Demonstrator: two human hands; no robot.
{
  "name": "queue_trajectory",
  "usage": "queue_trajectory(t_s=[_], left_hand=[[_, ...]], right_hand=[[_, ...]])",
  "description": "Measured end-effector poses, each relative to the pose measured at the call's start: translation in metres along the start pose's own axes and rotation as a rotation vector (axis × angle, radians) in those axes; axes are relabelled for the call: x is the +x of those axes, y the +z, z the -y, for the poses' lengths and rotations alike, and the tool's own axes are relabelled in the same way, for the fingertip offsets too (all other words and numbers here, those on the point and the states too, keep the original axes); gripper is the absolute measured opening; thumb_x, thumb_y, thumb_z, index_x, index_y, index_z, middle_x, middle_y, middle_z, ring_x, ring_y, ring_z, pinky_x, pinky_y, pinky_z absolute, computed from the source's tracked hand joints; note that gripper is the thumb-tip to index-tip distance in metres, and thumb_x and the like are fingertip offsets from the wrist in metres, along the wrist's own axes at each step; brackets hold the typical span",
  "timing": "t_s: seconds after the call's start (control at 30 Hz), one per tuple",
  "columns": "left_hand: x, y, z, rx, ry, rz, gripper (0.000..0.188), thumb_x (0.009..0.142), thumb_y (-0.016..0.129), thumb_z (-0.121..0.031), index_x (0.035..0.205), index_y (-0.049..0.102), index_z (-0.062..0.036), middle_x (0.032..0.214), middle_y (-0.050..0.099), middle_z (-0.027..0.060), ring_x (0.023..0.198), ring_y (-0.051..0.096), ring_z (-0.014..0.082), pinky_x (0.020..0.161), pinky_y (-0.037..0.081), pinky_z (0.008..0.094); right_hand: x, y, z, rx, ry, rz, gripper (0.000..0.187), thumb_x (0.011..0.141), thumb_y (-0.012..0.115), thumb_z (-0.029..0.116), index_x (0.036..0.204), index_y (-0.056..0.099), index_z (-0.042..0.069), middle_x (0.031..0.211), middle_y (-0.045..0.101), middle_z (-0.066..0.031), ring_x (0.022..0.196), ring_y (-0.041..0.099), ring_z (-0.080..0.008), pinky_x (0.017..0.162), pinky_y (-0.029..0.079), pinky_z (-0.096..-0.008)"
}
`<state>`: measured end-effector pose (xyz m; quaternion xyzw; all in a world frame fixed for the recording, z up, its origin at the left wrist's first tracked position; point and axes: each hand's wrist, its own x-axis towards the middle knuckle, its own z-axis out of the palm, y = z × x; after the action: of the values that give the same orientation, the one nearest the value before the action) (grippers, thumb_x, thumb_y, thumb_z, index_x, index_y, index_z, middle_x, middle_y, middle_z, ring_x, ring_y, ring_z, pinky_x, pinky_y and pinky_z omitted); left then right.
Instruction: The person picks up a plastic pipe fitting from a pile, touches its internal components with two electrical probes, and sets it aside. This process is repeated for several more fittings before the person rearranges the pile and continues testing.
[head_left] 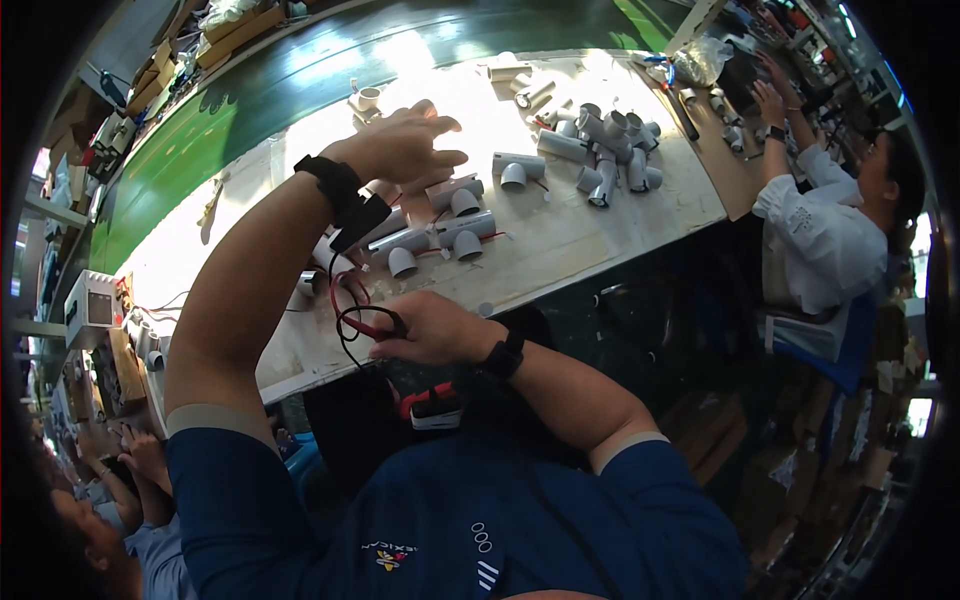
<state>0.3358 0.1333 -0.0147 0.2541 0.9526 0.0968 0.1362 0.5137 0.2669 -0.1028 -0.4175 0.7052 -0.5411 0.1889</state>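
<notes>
My left hand point(400, 145) reaches over the far side of the white board, palm down, fingers apart. Nothing shows between its fingers. Below it lie grey T-shaped pipe fittings point(467, 232) with thin red wires and small white connectors. Close to my body, my right hand point(435, 328) is closed on red and black leads point(362, 322); a black cable loops beside its fingertips. Further down, a red and black device with a pale base point(434, 408) rests near my lap. Just beyond my left hand stands another pale fitting point(368, 98).
A pile of grey fittings point(610, 140) occupies the board's right part. Behind the white board point(640, 225) runs a green belt-like surface point(300, 85). A co-worker in white point(820, 225) sits at the right. At left stands a white box-shaped device point(90, 308); other people work at lower left.
</notes>
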Motion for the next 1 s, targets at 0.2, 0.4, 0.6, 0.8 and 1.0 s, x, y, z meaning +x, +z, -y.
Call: queue_trajectory(t_s=[0.2,0.4,0.6,0.8,1.0], left_hand=[[0.147,0.000,-0.002,0.149,0.224,-0.199,0.057,0.109,0.051,-0.053,0.153,0.053,-0.0165,0.165,0.038,0.0220,0.151,0.040,0.0391,0.125,0.032,0.0545],[0.236,0.020,-0.011,0.202,0.318,-0.155,0.050,0.107,0.054,-0.042,0.147,0.059,-0.0135,0.150,0.055,0.0232,0.139,0.054,0.0370,0.117,0.041,0.0493],[0.157,0.025,0.017,0.097,0.143,-0.109,0.044,0.104,0.058,-0.042,0.127,0.066,-0.0059,0.116,0.072,0.0228,0.108,0.069,0.0396,0.094,0.053,0.0452],[0.061,0.016,0.012,-0.050,-0.130,0.004,0.041,0.103,0.062,-0.040,0.126,0.065,-0.0061,0.120,0.070,0.0219,0.107,0.069,0.0379,0.092,0.054,0.0469],[0.020,-0.019,0.010,0.332,-0.042,-0.028,0.043,0.102,0.065,-0.044,0.128,0.066,-0.0100,0.130,0.070,0.0170,0.122,0.066,0.0336,0.101,0.052,0.0444]], right_hand=[[0.001,0.004,-0.007,0.029,-0.085,-0.014,0.023,0.090,0.082,0.023,0.092,0.067,0.005,0.085,0.067,-0.0137,0.078,0.065,-0.0364,0.068,0.049,-0.0462],[0.003,0.005,-0.010,0.186,-0.259,-0.155,0.021,0.090,0.080,0.023,0.093,0.067,0.006,0.086,0.066,-0.0144,0.081,0.065,-0.0390,0.071,0.050,-0.0474],[0.005,-0.003,-0.005,0.074,-0.092,0.046,0.023,0.090,0.080,0.025,0.091,0.067,0.006,0.084,0.066,-0.0150,0.083,0.066,-0.0398,0.074,0.052,-0.0493],[0.001,-0.003,-0.004,0.029,-0.111,-0.012,0.020,0.089,0.082,0.020,0.096,0.069,0.007,0.085,0.065,-0.0142,0.079,0.064,-0.0375,0.069,0.049,-0.0449],[-0.003,0.006,-0.010,-0.016,-0.130,-0.062,0.021,0.088,0.083,0.019,0.094,0.067,0.006,0.080,0.061,-0.0135,0.074,0.061,-0.0360,0.066,0.048,-0.0440]])
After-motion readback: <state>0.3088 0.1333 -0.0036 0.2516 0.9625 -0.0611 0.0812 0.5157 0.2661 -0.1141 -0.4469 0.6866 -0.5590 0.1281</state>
